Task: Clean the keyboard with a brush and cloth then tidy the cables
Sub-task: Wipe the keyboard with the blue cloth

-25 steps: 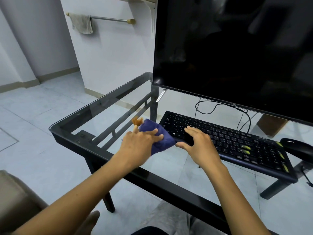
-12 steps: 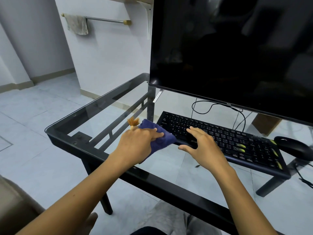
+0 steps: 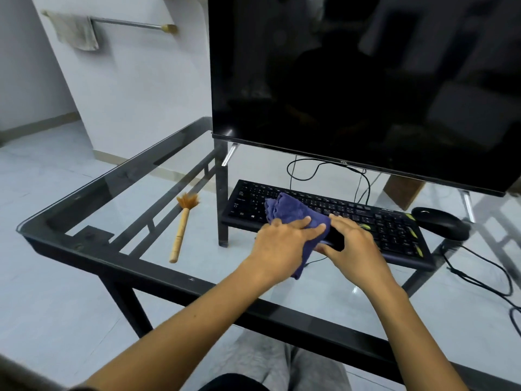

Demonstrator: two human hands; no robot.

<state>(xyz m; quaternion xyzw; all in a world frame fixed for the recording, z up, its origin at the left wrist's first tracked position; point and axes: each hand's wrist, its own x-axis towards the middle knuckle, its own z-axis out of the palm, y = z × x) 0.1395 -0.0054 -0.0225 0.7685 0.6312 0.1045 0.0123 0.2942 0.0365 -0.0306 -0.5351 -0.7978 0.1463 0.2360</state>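
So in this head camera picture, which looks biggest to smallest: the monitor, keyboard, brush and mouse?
1. Monitor, by far.
2. Keyboard.
3. Brush and mouse: unsure; the brush looks longer but thin, the mouse shorter and bulkier.

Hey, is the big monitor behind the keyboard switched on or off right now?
It looks off, or at least blank. The monitor screen is uniformly black and shows only dim room reflections. No power light is visible, so standby cannot be ruled out.
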